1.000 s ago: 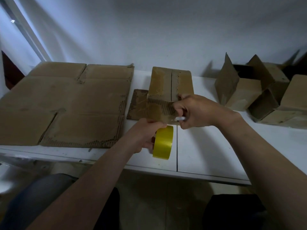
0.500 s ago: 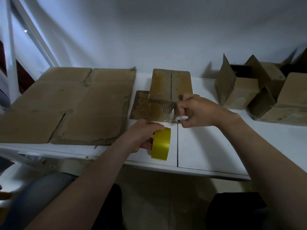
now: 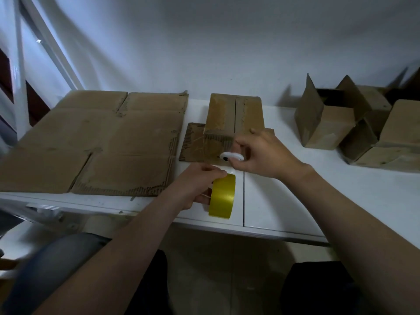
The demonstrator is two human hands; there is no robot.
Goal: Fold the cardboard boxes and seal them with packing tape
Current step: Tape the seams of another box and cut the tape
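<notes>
A small folded cardboard box stands at the middle of the white table, its top flaps closed along a centre seam. My left hand grips a yellow roll of packing tape upright near the table's front edge. A clear strip of tape runs from the roll up to the box's near face. My right hand pinches a small white cutter just above that strip, in front of the box.
A large flattened cardboard sheet covers the table's left side. A small flat cardboard piece lies under and left of the box. Folded boxes with raised flaps crowd the back right. The wall is close behind.
My left hand has drawn the roll a little toward me, away from the box. My right hand has come off the box's front edge, and the white cutter now shows above the strip.
</notes>
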